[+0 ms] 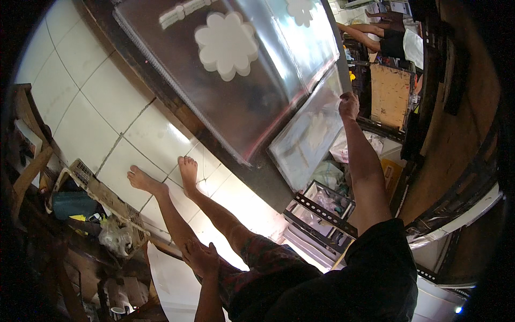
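At the right end of a dark table, my right hand is closed at the edge of a clear plastic sheet. This sheet lies partly on the tabletop, carries a pale printed shape, and looks slightly blurred. Its exact grip is hard to see at this size. Beside it is a stack of clear plastic sheets with a white cloud-like shape showing on it. My left hand rests on my leg, away from the table, fingers lying along it and holding nothing.
Below the table's right end stands a perforated metal rack with plastic bags in it. A long plastic crate lies at the left on white floor tiles. Another person's legs show at the upper right, near a wooden board.
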Demonstrator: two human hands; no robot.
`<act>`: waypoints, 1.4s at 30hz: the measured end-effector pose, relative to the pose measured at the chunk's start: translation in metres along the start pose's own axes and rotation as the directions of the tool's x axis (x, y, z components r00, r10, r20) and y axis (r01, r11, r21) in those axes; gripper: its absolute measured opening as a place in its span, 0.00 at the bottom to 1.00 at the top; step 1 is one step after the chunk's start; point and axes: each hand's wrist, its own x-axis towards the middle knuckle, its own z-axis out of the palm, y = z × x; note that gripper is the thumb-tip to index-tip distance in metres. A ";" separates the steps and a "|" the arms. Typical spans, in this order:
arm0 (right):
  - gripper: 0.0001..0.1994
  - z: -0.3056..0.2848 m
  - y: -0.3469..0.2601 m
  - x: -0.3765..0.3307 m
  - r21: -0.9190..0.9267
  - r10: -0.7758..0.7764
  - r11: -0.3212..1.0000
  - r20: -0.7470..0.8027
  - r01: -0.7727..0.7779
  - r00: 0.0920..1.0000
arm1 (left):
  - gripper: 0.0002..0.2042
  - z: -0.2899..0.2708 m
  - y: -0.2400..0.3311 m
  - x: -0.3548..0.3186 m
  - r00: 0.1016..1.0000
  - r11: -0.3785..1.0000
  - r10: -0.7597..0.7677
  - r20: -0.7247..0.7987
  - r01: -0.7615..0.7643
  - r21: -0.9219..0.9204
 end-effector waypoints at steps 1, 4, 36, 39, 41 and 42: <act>0.05 -0.001 -0.004 -0.003 -0.051 -0.017 0.999 -0.037 0.015 0.999 | 0.32 -0.002 0.001 -0.001 1.000 1.000 -0.002 0.008 0.002 -0.002; 0.05 0.001 -0.007 -0.015 -0.106 -0.024 0.994 -0.075 0.016 0.997 | 0.32 0.000 -0.001 -0.002 1.000 1.000 0.009 0.003 -0.009 -0.013; 0.18 -0.101 -0.226 -0.206 0.731 -0.237 0.648 -0.073 0.213 0.969 | 0.30 -0.036 -0.022 0.007 0.990 0.987 0.123 -0.061 -0.116 0.107; 0.08 -0.150 -0.288 -0.298 0.935 -0.374 0.354 0.142 -0.001 0.917 | 0.31 -0.051 -0.024 -0.018 0.930 0.947 0.293 -0.223 -0.250 0.203; 0.08 -0.202 -0.313 -0.349 0.869 -0.513 0.476 0.398 -0.133 0.760 | 0.30 -0.072 -0.022 -0.028 0.930 0.923 0.346 -0.126 -0.313 0.225; 0.08 -0.221 -0.322 -0.367 0.909 -0.634 0.414 0.328 -0.051 0.700 | 0.29 -0.072 -0.027 -0.029 0.937 0.924 0.345 -0.061 -0.328 0.195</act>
